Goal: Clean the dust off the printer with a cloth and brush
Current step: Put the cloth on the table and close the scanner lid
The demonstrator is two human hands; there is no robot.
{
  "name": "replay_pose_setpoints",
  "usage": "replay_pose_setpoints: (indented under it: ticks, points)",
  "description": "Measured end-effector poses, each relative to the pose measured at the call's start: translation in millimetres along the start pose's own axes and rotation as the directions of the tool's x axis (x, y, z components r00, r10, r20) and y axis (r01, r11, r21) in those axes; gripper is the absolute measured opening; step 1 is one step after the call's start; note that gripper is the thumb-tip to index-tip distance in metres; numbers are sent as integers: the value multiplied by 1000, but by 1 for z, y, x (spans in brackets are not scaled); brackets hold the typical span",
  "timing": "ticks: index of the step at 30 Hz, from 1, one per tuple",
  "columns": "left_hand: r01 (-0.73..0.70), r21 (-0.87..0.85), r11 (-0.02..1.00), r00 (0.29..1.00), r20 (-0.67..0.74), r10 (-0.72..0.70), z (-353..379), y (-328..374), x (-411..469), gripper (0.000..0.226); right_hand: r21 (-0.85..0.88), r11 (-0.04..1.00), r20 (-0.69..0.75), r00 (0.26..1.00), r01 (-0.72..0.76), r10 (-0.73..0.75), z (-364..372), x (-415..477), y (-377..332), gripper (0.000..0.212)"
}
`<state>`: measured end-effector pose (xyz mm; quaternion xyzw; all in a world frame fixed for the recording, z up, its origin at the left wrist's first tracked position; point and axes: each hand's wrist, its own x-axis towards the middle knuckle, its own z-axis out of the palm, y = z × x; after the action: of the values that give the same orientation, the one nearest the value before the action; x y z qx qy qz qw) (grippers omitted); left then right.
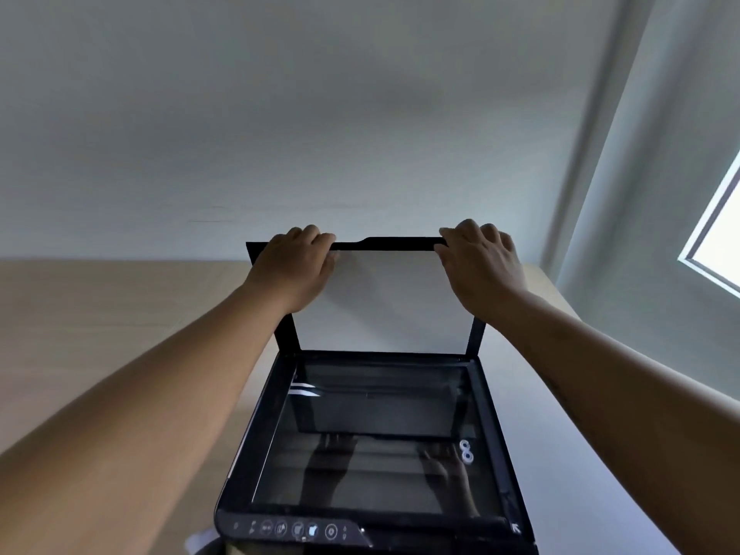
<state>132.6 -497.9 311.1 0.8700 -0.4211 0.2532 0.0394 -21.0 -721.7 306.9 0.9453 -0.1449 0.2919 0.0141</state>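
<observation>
A black printer (256,446) sits in front of me with its scanner lid (384,298) raised upright, white underside facing me. The scanner glass (368,438) lies bare and reflects my hands. My left hand (296,266) grips the lid's top edge near its left corner. My right hand (480,262) grips the same edge near the right corner. A row of control buttons (296,528) runs along the printer's front. No cloth or brush is in view.
The printer stands on a light wooden table (100,314) against a pale wall (320,114). A window (720,230) is at the right. Something white (200,540) pokes out by the printer's front left corner.
</observation>
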Motion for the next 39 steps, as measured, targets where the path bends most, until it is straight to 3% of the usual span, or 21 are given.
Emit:
replay_pose_setpoints:
  ticks: [9,12,15,17,22,27,35,39]
  points:
    - [-102,-76,992,993,-62,97,-15,9,-91,45,70,993,-59,994,92,-88,-23,-92,-16,26]
    - [-139,-112,984,990,-14,139,-15,16,-131,48,78,992,1,995,103,-103,-25,-133,-23,31]
    - [-184,-177,967,983,-9,185,-8,24,-165,44,66,987,25,989,146,-148,-20,-174,-28,17]
    - [-197,-206,958,979,4,202,3,30,-186,43,82,986,36,988,147,-150,-15,-197,-32,21]
    - [-126,-279,952,969,173,179,42,46,-235,53,106,987,239,961,117,-140,10,-250,-34,45]
    - [-83,-251,965,939,303,160,66,53,-262,57,66,996,405,910,64,-86,38,-280,-39,51]
    - [46,-312,949,918,387,83,82,65,-265,71,130,989,446,895,-71,5,57,-285,-50,60]
    - [138,-289,947,895,445,6,89,67,-249,77,68,986,485,869,-154,102,69,-260,-57,56]
